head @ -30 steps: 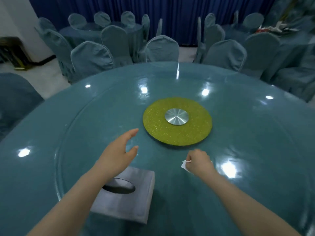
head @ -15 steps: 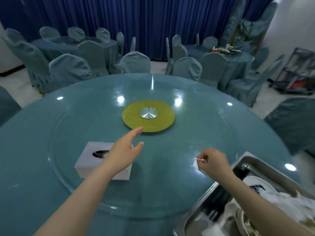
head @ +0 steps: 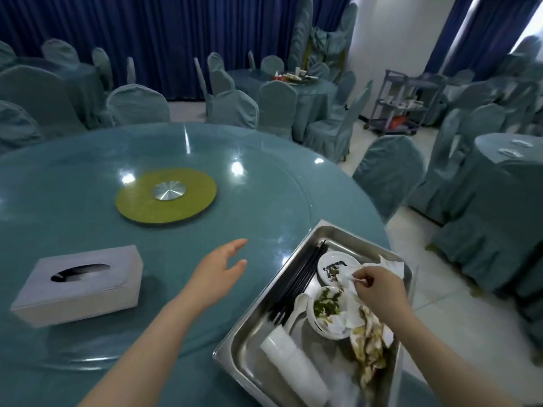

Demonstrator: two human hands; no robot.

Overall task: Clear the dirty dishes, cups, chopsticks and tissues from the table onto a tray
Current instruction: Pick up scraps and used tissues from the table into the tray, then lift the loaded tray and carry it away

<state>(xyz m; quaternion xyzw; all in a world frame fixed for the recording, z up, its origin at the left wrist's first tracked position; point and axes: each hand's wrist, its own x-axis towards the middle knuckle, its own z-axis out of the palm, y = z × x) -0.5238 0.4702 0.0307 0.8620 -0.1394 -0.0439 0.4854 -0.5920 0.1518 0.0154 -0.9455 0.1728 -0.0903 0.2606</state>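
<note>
A steel tray (head: 251, 333) sits at the near right edge of the round teal table (head: 73, 177). In it lie black chopsticks (head: 299, 282), a small stained dish (head: 336, 264), a bowl of green leftovers (head: 326, 311), a white spoon (head: 299, 304), stacked white cups (head: 293, 367) on their side and soiled tissues (head: 368, 339). My right hand (head: 379, 290) hovers over the dishes and pinches a small white tissue (head: 348, 277). My left hand (head: 219, 273) floats above the table left of the tray, fingers straight, holding nothing.
A grey tissue box (head: 79, 284) stands on the table at the left. A green turntable disc (head: 166, 195) with a metal hub marks the centre. Covered chairs (head: 388, 171) ring the table; a grey cart (head: 407, 102) stands at the back right.
My view swung right, bringing the tray fully in. My right hand carried the pinched tissue from the tabletop to above the dishes in the tray. My left hand stayed open over the table.
</note>
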